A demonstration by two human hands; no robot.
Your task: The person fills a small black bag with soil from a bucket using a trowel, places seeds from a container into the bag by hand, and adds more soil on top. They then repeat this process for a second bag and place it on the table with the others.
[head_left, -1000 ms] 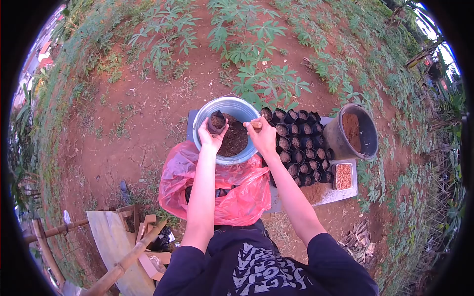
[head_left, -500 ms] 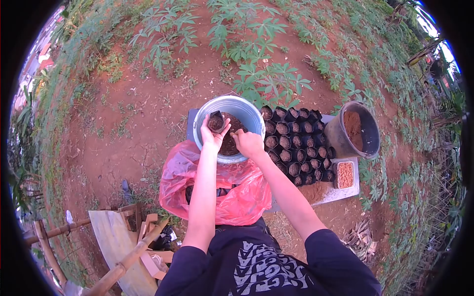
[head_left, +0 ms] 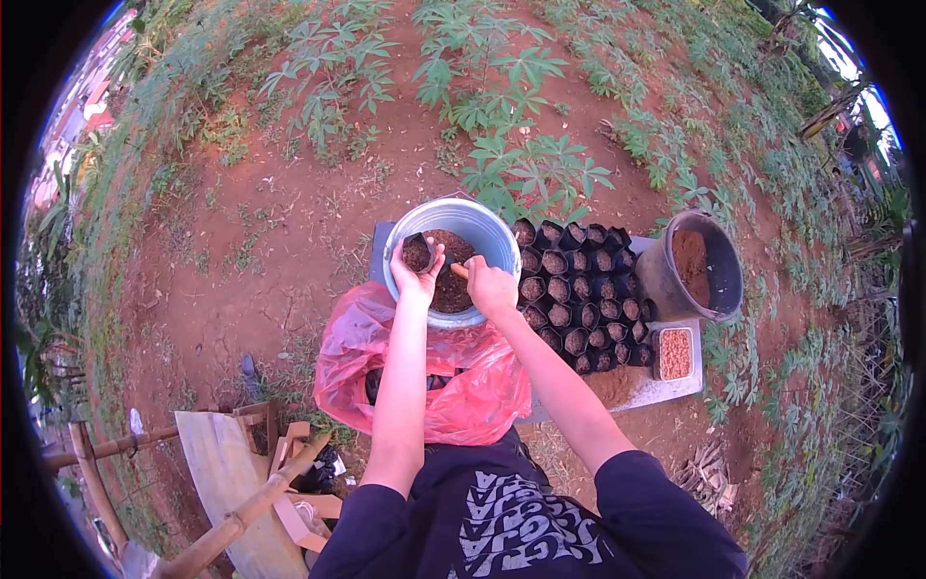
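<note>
A grey-blue bucket (head_left: 503, 241) with dark soil (head_left: 451, 289) in it stands in front of me. Over its left side my left hand (head_left: 417, 277) holds a small black bag (head_left: 418, 254) filled with dark soil, its opening facing up. My right hand (head_left: 489, 287) is over the bucket's right side, its fingers closed round a small brown thing (head_left: 460, 271), perhaps a wooden handle, whose far end I cannot make out. Just below the bucket lies a pink plastic bag (head_left: 473, 396), open, with black pieces inside.
Rows of filled black bags (head_left: 581, 289) stand right of the bucket on a grey board (head_left: 680, 386). Beyond them are a dark bucket (head_left: 656, 275) of reddish soil and a square tub (head_left: 674, 353) of orange-brown grains. Bamboo poles (head_left: 227, 531) lie at lower left; leafy plants grow ahead.
The bag in my left hand has tilted slightly. My right hand has turned a little, and the brown thing in its fingers now shows. The whole view has shifted slightly.
</note>
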